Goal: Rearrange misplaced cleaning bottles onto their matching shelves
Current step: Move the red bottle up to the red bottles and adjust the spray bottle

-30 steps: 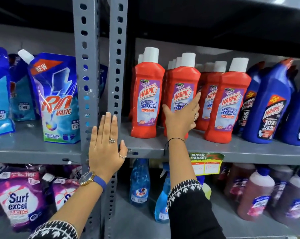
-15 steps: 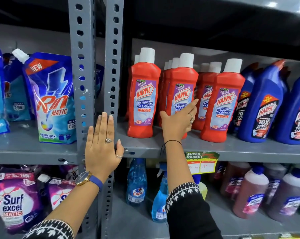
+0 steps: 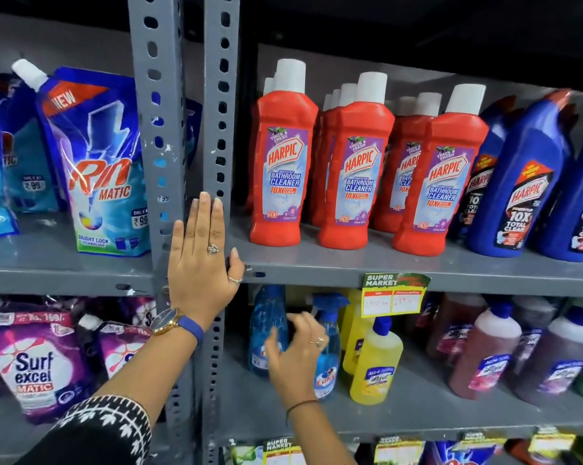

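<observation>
My right hand (image 3: pixel 293 354) is down at the lower shelf (image 3: pixel 417 414), fingers curled around the left of two blue spray bottles (image 3: pixel 266 310); the hand is blurred, so the grip is unclear. The second blue spray bottle (image 3: pixel 330 330) stands just right of the hand. My left hand (image 3: pixel 202 263) lies flat and open against the grey upright post (image 3: pixel 216 95). On the upper shelf (image 3: pixel 317 263) stand several red Harpic bathroom cleaner bottles (image 3: pixel 283 169) in rows, with blue Harpic bottles (image 3: pixel 525 182) to their right.
Yellow bottles (image 3: pixel 374 364) and brown bottles (image 3: pixel 481 357) stand right of the sprays. A price tag (image 3: pixel 395 295) hangs from the upper shelf's edge. Left of the post are Rin pouches (image 3: pixel 98 169) above and Surf Excel pouches (image 3: pixel 35 364) below.
My right hand has left the red Harpic bottle on the upper shelf and dropped to the blue spray bottles below. My left hand has stayed on the post.
</observation>
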The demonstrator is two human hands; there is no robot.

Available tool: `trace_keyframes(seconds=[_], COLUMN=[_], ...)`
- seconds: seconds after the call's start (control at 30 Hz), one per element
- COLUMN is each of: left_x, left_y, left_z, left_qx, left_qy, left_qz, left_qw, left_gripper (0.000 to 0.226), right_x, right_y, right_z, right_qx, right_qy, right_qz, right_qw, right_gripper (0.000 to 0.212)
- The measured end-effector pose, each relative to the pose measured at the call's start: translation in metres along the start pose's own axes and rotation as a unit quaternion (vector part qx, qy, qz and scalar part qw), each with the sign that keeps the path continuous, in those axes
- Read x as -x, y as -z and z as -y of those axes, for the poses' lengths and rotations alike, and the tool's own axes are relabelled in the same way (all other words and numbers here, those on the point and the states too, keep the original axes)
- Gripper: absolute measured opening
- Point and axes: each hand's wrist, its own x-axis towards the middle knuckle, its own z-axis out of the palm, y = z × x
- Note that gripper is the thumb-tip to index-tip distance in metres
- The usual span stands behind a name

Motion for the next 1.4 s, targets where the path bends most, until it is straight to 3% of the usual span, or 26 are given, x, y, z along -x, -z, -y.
trace_keyframes(seconds=[0.1,0.17,0.23,0.33,0.47,0.6,0.93,1.23,1.4], left_x=[0.0,0.0,0.0,0.0,0.001,0.001,0.001,0.001,0.002], left_y=[0.0,0.0,0.0,0.0,-0.001,-0.002,-0.002,-0.003,-0.007], left_z=[0.001,0.001,0.001,0.001,0.001,0.002,0.002,0.003,0.006], left_qx=[-0.004,-0.005,-0.006,-0.009,-0.007,-0.008,-0.001,-0.002,0.017], left_qy=[-0.002,-0.005,-0.004,-0.004,-0.004,-0.003,-0.003,-0.011,-0.015], left_qz=[-0.002,-0.001,0.001,0.0,-0.003,-0.001,0.004,0.001,-0.008], left_qw=[1.0,1.0,1.0,1.0,1.0,1.0,1.0,1.0,1.0], left_gripper=[0.07,0.07,0.07,0.07,0.07,0.07,0.071,0.073,0.076], right_x=[0.013,0.012,0.01,0.009,0.013,0.023,0.043,0.048,0.049], right_y=[0.007,0.014,0.018,0.019,0.019,0.014,-0.021,-0.024,-0.006], right_z=[-0.041,-0.063,-0.081,-0.1,-0.102,-0.081,-0.037,-0.03,-0.043], right_qx=[0.024,0.043,0.036,-0.029,0.036,0.102,0.057,0.074,0.07], right_qy=[-0.197,-0.291,-0.333,-0.365,-0.358,-0.327,-0.291,-0.303,-0.295], right_qz=[0.022,0.064,0.122,0.201,0.234,0.256,0.32,0.323,0.367], right_qw=[0.98,0.954,0.934,0.909,0.903,0.904,0.9,0.894,0.879], right_gripper=[0.049,0.073,0.092,0.082,0.057,0.068,0.072,0.073,0.115])
